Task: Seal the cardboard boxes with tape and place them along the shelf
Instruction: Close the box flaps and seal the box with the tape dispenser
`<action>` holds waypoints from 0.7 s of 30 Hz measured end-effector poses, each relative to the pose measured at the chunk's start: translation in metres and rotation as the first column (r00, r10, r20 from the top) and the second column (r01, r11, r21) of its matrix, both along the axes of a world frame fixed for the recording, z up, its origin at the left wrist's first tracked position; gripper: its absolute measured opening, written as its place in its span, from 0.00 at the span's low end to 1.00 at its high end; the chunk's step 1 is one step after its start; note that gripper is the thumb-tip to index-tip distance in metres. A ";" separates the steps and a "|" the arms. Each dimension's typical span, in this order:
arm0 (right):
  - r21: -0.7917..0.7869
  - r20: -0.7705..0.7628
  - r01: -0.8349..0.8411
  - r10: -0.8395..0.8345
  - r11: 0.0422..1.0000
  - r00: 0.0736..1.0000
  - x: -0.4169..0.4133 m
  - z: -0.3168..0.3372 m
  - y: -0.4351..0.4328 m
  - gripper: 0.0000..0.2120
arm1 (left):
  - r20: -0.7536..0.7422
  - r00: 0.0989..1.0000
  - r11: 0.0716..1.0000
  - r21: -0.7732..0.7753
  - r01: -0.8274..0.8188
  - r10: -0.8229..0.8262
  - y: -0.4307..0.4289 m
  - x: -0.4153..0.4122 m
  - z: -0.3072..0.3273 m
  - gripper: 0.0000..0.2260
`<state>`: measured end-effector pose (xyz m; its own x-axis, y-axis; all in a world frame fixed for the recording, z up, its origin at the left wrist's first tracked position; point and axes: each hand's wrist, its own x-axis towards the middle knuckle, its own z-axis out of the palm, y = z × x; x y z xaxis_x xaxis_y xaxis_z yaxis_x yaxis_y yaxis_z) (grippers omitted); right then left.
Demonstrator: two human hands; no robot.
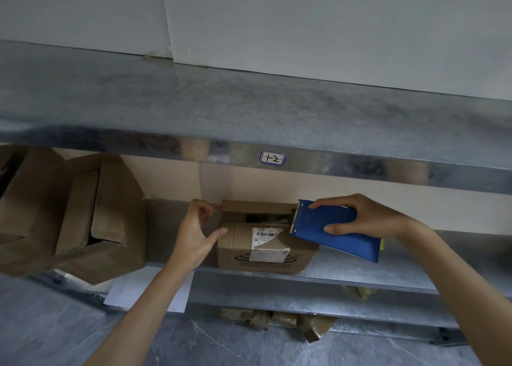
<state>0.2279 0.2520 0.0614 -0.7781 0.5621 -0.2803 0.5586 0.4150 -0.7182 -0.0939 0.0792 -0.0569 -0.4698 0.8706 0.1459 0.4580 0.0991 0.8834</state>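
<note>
The small box point(263, 254) sits on the middle shelf point(388, 271), near its front edge, with a dark gap still showing between its top flaps. No strip of tape can be seen across that seam. The left grip point(198, 232) holds the box's left end, fingers curled at the far flap's corner and thumb against the near flap. The right grip point(357, 217) is wrapped around a blue tape dispenser point(332, 227), whose toothed edge rests at the right end of the seam. Taping of this box seems only to be starting. To the left on the same shelf, larger boxes point(83, 213) stand with flaps open, so most of the sealing and lining up looks undone.
</note>
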 end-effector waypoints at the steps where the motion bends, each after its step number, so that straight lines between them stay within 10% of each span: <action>1: -0.002 -0.004 0.008 -0.008 1.000 1.000 0.002 0.001 -0.001 0.22 | -0.002 1.000 1.000 0.007 0.009 -0.009 0.000 0.001 0.001 0.23; 21: -0.055 -0.004 0.020 -0.021 0.998 1.000 0.006 0.004 -0.007 0.22 | 0.109 0.988 0.994 0.000 0.110 -0.109 0.005 -0.001 -0.002 0.21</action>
